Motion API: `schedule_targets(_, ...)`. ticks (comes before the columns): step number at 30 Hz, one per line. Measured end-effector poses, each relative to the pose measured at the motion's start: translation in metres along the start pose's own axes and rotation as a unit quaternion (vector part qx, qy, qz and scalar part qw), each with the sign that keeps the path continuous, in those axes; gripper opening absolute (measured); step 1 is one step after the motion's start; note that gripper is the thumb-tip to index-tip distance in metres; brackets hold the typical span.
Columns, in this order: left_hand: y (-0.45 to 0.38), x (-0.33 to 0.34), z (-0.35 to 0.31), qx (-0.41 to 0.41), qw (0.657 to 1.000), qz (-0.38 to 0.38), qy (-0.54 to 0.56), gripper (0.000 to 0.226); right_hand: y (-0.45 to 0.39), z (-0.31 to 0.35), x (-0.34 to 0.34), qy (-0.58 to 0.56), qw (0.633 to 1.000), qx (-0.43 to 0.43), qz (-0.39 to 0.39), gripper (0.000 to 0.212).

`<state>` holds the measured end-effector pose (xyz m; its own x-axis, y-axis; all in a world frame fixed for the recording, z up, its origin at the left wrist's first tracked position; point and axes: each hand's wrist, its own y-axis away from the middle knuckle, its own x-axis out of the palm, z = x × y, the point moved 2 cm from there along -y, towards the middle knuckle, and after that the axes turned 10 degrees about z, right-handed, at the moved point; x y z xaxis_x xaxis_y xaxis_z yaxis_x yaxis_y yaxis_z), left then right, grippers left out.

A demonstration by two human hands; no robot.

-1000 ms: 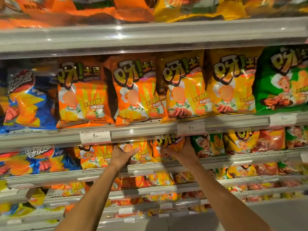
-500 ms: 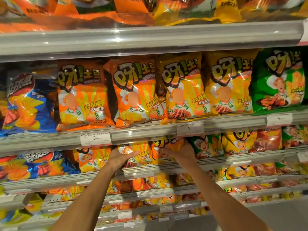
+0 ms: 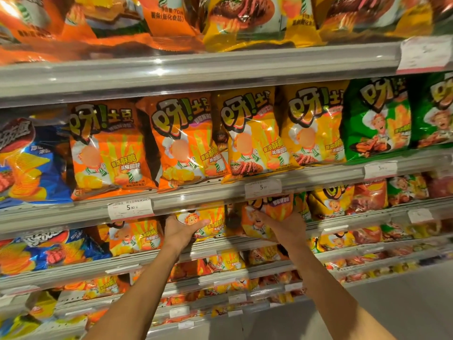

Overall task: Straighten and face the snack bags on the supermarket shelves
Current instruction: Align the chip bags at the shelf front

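Hands (image 3: 235,229) hide bag (image 3: 277,212) fronts (tops behind rail).

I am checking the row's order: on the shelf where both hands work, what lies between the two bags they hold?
In the head view, only a dark gap separates the left hand's yellow-orange bag from the right hand's tilted orange bag.

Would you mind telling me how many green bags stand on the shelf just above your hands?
2: one whole green bag right of the yellow bags, and a second green bag cut off by the right frame edge. More may sit beyond or behind.
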<state>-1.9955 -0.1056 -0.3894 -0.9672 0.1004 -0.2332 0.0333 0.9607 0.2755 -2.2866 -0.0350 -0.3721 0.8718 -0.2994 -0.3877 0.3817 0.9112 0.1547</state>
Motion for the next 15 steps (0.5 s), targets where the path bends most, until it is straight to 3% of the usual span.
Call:
schedule_targets(2, -0.002, 0.007, -0.003, -0.007, 1.0, -0.01, 0.012, 0.08, 0.006, -0.01, -0.014, -0.016, 1.0, 0.017, 0.018, 0.065)
schedule_targets(5, -0.005, 0.023, -0.005, -0.021, 0.999, -0.026, 0.003, 0.05, 0.02, -0.029, -0.031, -0.032, 0.998, 0.038, 0.03, 0.051)
schedule_targets(6, -0.005, 0.029, -0.007, -0.017, 0.999, -0.029, -0.012, 0.055, 0.025, -0.036, -0.037, -0.047, 0.998, 0.04, 0.03, 0.046)
schedule_targets(11, -0.001, 0.066, -0.013, 0.0, 1.0, -0.016, -0.022, 0.065, 0.051, -0.064, -0.059, -0.076, 0.995, 0.051, 0.044, 0.075)
schedule_targets(15, 0.004, 0.1, -0.018, 0.065, 0.997, -0.008, -0.038, 0.057, 0.065, -0.079, -0.074, -0.076, 0.995, 0.052, 0.037, 0.073)
